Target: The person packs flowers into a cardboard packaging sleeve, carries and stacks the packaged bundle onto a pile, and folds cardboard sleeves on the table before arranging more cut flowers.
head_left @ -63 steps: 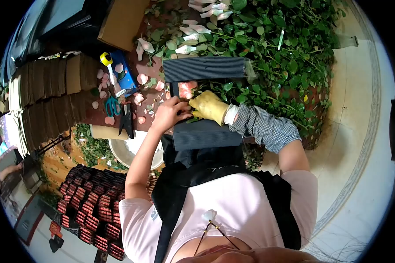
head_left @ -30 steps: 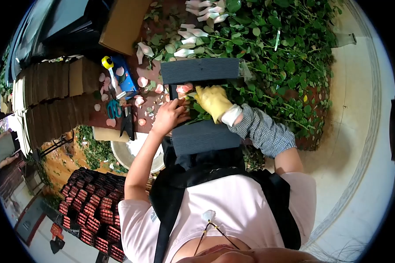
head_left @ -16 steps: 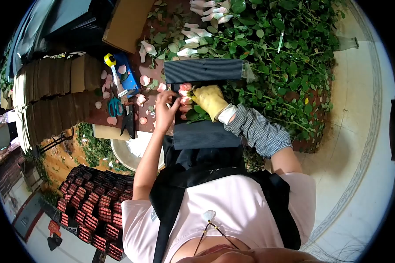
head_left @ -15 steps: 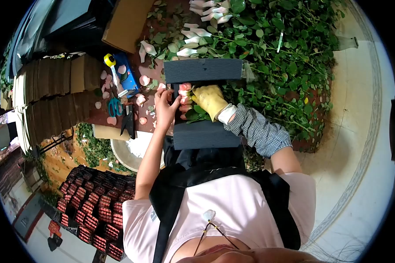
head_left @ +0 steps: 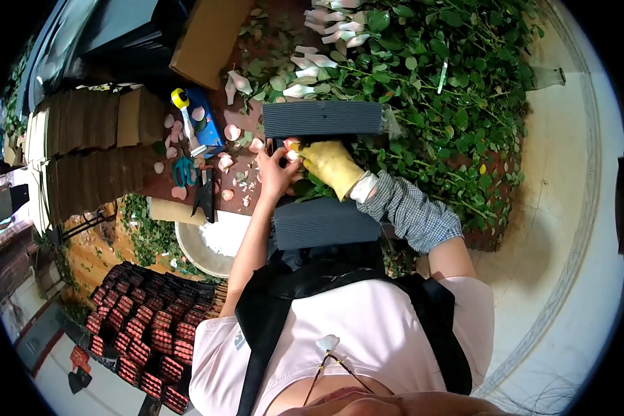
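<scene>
Between two dark ridged boards, the upper one (head_left: 324, 119) and the lower one (head_left: 327, 223), several pink roses lie in a row, mostly covered by my hands. My right hand (head_left: 334, 168), in a yellow glove, grips a pink rose (head_left: 291, 147) just below its bloom. Bare, my left hand (head_left: 276, 173) has its fingers and thumb closed around the petals of the same rose. Green leaves (head_left: 317, 187) stick out beneath the glove.
Leafy rose stems (head_left: 451, 104) cover the right of the table, with sleeved blooms (head_left: 315, 62) at the top. Teal scissors (head_left: 184, 171), a yellow tape roll (head_left: 180, 98) and loose petals lie left. A white basin (head_left: 204, 243) stands below, near stacked cardboard (head_left: 83, 125).
My left fingers, spread beside the blooms before, have closed on a rose. My gloved right hand has shifted slightly down and left. The whole view has moved a little.
</scene>
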`<state>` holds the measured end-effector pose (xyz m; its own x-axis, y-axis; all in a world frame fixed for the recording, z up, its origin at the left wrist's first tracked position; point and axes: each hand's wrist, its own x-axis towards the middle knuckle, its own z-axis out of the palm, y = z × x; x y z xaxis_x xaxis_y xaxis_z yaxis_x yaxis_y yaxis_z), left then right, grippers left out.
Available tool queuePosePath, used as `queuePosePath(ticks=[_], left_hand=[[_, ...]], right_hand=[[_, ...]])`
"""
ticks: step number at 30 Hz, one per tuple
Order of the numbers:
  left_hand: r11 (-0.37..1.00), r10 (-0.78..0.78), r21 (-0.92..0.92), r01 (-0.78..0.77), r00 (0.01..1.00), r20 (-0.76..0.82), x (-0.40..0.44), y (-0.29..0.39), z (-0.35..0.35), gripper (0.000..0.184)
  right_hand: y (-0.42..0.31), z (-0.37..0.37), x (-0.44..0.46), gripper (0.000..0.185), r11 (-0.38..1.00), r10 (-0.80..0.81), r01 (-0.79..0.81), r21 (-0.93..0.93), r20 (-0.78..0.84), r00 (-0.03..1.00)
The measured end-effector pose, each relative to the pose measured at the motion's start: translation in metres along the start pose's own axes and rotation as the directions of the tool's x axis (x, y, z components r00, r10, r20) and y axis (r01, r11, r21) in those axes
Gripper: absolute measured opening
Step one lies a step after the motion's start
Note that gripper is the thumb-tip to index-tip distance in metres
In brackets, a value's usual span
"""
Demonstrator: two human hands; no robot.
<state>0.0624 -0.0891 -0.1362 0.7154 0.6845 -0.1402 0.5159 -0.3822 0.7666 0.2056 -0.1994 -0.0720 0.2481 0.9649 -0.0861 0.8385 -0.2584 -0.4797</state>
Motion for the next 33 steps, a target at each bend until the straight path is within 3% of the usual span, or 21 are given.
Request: queuePosePath(ticks=[2, 4, 7, 8, 10, 11, 12, 14, 15, 16, 18, 19, 21, 22, 24, 25, 26, 28, 29, 32, 33], left_hand=[[0.996, 0.052, 0.078, -0.051, 0.999, -0.008, -0.001, -0.003, 0.002, 0.043], [0.996, 0.056, 0.074, -0.054, 0.998, -0.02, -0.002, -0.006, 0.004, 0.041], [0.998, 0.062, 0.026, -0.061, 0.997, -0.042, -0.001, -0.009, 0.005, 0.042], [0.997, 0.078, 0.021, -0.077, 0.996, -0.042, -0.002, -0.01, 0.005, 0.043], [0.997, 0.078, 0.016, -0.077, 0.996, -0.052, -0.004, -0.009, 0.003, 0.047], [0.997, 0.075, 0.004, -0.075, 0.996, -0.048, -0.006, -0.006, -0.001, 0.048], [0.996, 0.083, -0.01, -0.083, 0.996, -0.038, -0.006, -0.002, -0.004, 0.048], [0.996, 0.093, 0.02, -0.092, 0.995, -0.039, -0.006, -0.003, -0.002, 0.051], [0.995, 0.096, -0.012, -0.097, 0.994, -0.045, -0.008, -0.005, -0.002, 0.049], [0.994, 0.097, -0.042, -0.099, 0.994, -0.055, -0.008, -0.007, -0.005, 0.048], [0.972, 0.02, -0.233, -0.032, 0.998, -0.055, -0.011, -0.018, -0.024, 0.033], [0.928, -0.039, -0.374, -0.005, 0.993, -0.111, -0.016, -0.02, -0.036, 0.025], [0.949, -0.083, -0.313, 0.042, 0.99, -0.116, -0.019, -0.024, -0.066, 0.021], [0.951, -0.094, -0.305, 0.052, 0.988, -0.126, -0.021, -0.021, -0.078, 0.021], [0.968, -0.118, -0.238, 0.077, 0.98, -0.162, -0.02, -0.022, -0.091, 0.021], [0.97, -0.127, -0.229, 0.085, 0.976, -0.177, -0.02, -0.012, -0.096, 0.022], [0.97, -0.121, -0.23, 0.077, 0.975, -0.184, -0.019, -0.016, -0.092, 0.022], [0.966, -0.143, -0.236, 0.104, 0.977, -0.157, -0.014, -0.018, -0.084, 0.02], [0.946, -0.121, -0.317, 0.07, 0.982, -0.144, -0.014, -0.016, -0.075, 0.019], [0.9, -0.116, -0.424, 0.103, 0.993, -0.006, -0.01, -0.009, -0.056, 0.022], [0.815, -0.188, -0.534, 0.223, 0.975, 0.119, -0.01, -0.003, -0.054, 0.028]], right_hand=[[-0.011, 0.004, 0.014, 0.033, 0.977, 0.187, -0.154, -0.145, 0.254, 0.949], [-0.016, -0.003, 0.014, 0.032, 0.973, 0.214, -0.179, -0.146, 0.272, 0.938], [-0.007, -0.006, 0.002, 0.032, 0.999, 0.009, -0.007, 0.046, -0.05, 0.999], [-0.002, -0.011, 0.0, 0.035, 0.987, 0.095, -0.11, 0.12, 0.125, 0.988], [-0.007, -0.022, -0.004, 0.036, 0.965, 0.113, -0.093, 0.244, -0.069, 0.991], [-0.011, -0.034, -0.006, 0.038, 0.946, 0.187, -0.184, 0.266, 0.015, 0.982], [-0.012, -0.033, -0.004, 0.04, 0.955, 0.211, -0.219, 0.202, 0.063, 0.976], [0.002, -0.01, -0.004, 0.044, 0.992, 0.111, -0.117, 0.053, 0.101, 0.989], [-0.004, -0.008, -0.004, 0.05, 0.999, 0.03, -0.03, -0.013, -0.015, 0.999], [-0.017, -0.019, 0.006, 0.055, 0.978, 0.138, -0.112, -0.179, 0.145, 0.98], [-0.002, 0.014, 0.01, 0.052, 0.962, 0.172, -0.127, -0.243, 0.171, 0.97], [-0.006, 0.01, 0.009, 0.052, 0.962, 0.173, -0.126, -0.243, 0.181, 0.968], [-0.015, -0.01, 0.016, 0.035, 0.961, 0.249, -0.198, -0.195, 0.289, 0.924], [-0.014, -0.011, 0.014, 0.035, 0.961, 0.244, -0.192, -0.199, 0.285, 0.927], [-0.014, -0.007, 0.008, 0.035, 0.971, 0.13, -0.096, -0.217, 0.147, 0.981], [-0.016, -0.005, 0.005, 0.034, 0.958, 0.035, -0.033, -0.286, 0.003, 0.999], [-0.016, -0.003, 0.006, 0.034, 0.956, 0.031, -0.03, -0.291, -0.003, 1.0], [-0.014, -0.002, 0.007, 0.033, 0.971, 0.125, -0.095, -0.221, 0.122, 0.985], [-0.004, 0.008, 0.002, 0.035, 0.984, 0.037, -0.036, -0.176, 0.006, 0.999], [-0.007, 0.006, -0.001, 0.036, 0.965, 0.01, -0.011, -0.262, -0.004, 1.0], [-0.004, 0.007, -0.002, 0.034, 0.968, -0.021, 0.018, -0.249, -0.011, 1.0]])
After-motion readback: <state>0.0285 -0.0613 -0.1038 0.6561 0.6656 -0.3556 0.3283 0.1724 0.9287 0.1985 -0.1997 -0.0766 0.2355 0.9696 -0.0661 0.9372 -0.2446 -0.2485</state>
